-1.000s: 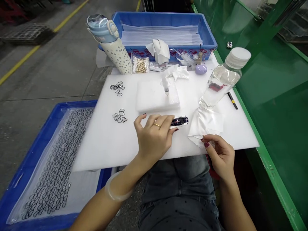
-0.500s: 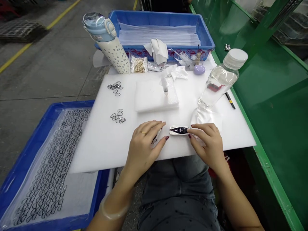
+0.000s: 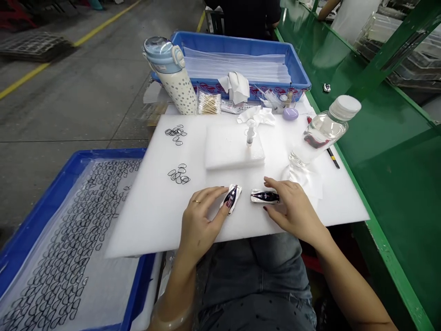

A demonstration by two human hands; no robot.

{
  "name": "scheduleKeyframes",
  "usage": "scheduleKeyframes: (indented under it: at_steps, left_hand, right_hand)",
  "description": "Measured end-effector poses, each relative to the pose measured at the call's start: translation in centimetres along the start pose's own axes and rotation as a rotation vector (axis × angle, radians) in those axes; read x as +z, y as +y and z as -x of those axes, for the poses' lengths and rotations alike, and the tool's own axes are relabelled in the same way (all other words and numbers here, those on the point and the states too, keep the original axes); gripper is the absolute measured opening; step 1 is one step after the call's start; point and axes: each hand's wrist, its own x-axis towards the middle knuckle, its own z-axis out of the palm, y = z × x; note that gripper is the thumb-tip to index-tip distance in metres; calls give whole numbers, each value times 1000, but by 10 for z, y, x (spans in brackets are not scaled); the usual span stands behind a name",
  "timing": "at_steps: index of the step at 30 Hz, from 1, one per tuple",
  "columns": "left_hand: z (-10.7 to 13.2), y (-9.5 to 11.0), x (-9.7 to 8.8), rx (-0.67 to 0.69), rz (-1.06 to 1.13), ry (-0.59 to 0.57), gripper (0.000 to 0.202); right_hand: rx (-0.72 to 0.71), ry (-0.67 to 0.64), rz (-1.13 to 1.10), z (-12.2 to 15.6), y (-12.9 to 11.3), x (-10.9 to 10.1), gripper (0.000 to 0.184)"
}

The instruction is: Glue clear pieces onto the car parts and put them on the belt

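Note:
My left hand has its thumb and index finger at a small glossy black piece with a white border. The thumb tip lies on that piece, which sits slanted on the white foam board. A similar black-and-white piece lies crosswise to its right. Around the right end of this second piece is my right hand, thumb and fingers spread, its palm side partly hidden. Behind the hands a syringe stands on a white foam block. Two small groups of thin black rings lie at the left.
A clear bottle leans on the right, near tweezers. A spotted tumbler, cotton swabs, a purple egg-shaped thing and a blue bin line the back. A blue tray of many rings stands lower left.
The left piece, earlier mostly behind my left hand, now shows at its fingertips. My right index finger has lifted off the right piece, and the hand has spread. The whole view has shifted slightly.

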Motion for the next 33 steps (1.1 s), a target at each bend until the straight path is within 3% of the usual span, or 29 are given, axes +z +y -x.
scheduleKeyframes:
  at_steps: [3,9,14,18,33]
  left_hand:
    - [1,-2,-1,18,-5,-8,22]
    - [-6,9,7,199,-130,-8,26]
    - [-21,30,24,291,-231,-127,28]
    - [-25,33,34,291,-219,-147,24]
    - [-25,28,34,285,-201,-166,25]
  right_hand:
    - [33,23,36,1,5,6,52]
    - [-25,235,36,19,21,9,22]
    - [-51,248,53,22,21,13,25]
    - [-41,231,23,21,20,13,28]
    - [25,161,-22,10,19,12,19]
